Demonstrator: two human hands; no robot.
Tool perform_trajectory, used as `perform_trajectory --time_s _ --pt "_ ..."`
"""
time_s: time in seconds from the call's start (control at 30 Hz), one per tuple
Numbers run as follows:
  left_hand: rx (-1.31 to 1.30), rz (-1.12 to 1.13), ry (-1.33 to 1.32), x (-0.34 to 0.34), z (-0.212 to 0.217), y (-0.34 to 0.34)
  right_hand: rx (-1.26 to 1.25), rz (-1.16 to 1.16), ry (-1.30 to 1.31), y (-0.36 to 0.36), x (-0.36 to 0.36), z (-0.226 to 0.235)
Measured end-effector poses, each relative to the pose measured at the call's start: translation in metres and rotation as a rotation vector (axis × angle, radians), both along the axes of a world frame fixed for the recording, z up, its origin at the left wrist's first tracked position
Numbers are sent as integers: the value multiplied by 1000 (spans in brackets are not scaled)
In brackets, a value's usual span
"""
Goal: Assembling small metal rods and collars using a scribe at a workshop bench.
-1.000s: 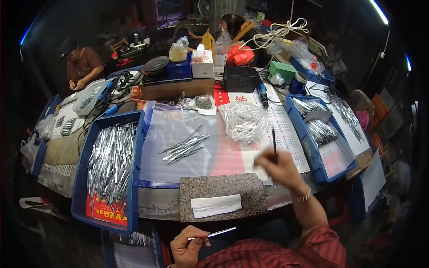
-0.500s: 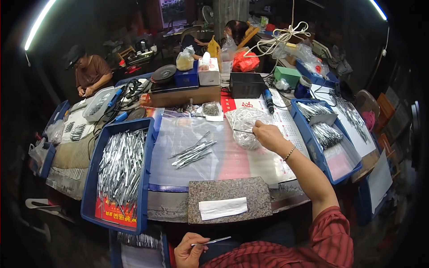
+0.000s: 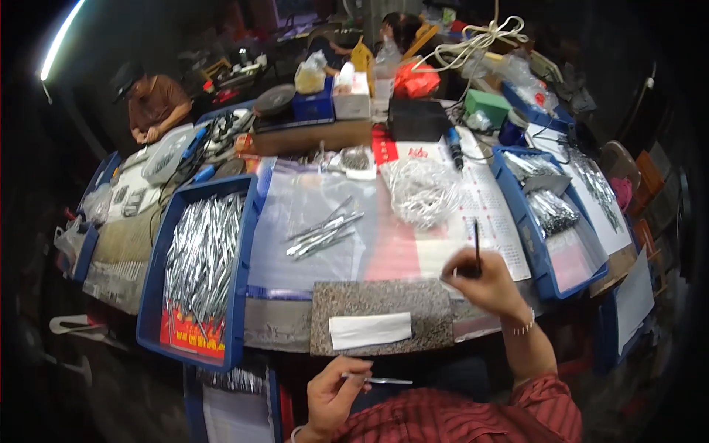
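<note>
To do this well, I think the left hand (image 3: 336, 395) should grip the shiny stick (image 3: 391, 382) softly but firmly, so the thin stick does not bend or spin. The right hand (image 3: 487, 282) should keep its dark rod (image 3: 477, 240) steady, with the top away from the skin. A slow, small touch seems best, since both things are so thin. The left thumb and pointing finger are pressed together, pinching the stick near one end, and the rest of it pokes out to the right. It is just below the stone slab (image 3: 436, 321), over the lap. The right fingers are curled in and closed on the rod, which stands up from them. That hand is blurry, so I cannot tell how each finger sits. It is near the slab's right corner. White paper (image 3: 369, 331) lies on the slab, and a pile (image 3: 325, 235) of shiny sticks lies past it.
</note>
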State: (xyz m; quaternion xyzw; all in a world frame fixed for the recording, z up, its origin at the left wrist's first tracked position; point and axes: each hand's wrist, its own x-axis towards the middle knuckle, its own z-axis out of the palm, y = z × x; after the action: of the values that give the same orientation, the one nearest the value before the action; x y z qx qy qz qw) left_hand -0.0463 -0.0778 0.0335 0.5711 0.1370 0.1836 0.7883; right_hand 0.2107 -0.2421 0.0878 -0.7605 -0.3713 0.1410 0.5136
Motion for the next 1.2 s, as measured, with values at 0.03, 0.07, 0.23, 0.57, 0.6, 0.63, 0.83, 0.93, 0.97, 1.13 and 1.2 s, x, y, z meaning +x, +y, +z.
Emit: perform_trajectory --time_s 0.03,0.07,0.23,0.57,0.6,0.63,0.83,0.93,0.97,1.13,1.2 --pt "-36 21 39 5 1 -3 25 96 80 -6 -20 -5" --pt "-43 8 51 11 1 -4 22 127 96 -11 -41 -9" --pt "-98 -69 66 32 -5 -11 14 194 297 -19 -91 -33" --pt "-219 -34 17 23 -17 -18 103 207 541 -27 -108 -50" --pt "-218 -36 21 23 -16 -19 105 205 545 -27 -109 -51" --pt "-203 -79 28 24 -16 -20 85 221 501 -25 -110 -50" --pt "-198 -122 43 25 -14 -22 124 219 391 -18 -115 -53" --pt "-172 -189 1 25 -14 -22 105 259 338 -15 -113 -55" --pt "-145 -186 4 26 -14 -23 125 231 321 -14 -114 -58" --pt "-161 -175 39 25 -18 -21 125 204 282 -16 -111 -54" --pt "-307 -94 24 24 -18 -20 118 185 235 -18 -110 -49"
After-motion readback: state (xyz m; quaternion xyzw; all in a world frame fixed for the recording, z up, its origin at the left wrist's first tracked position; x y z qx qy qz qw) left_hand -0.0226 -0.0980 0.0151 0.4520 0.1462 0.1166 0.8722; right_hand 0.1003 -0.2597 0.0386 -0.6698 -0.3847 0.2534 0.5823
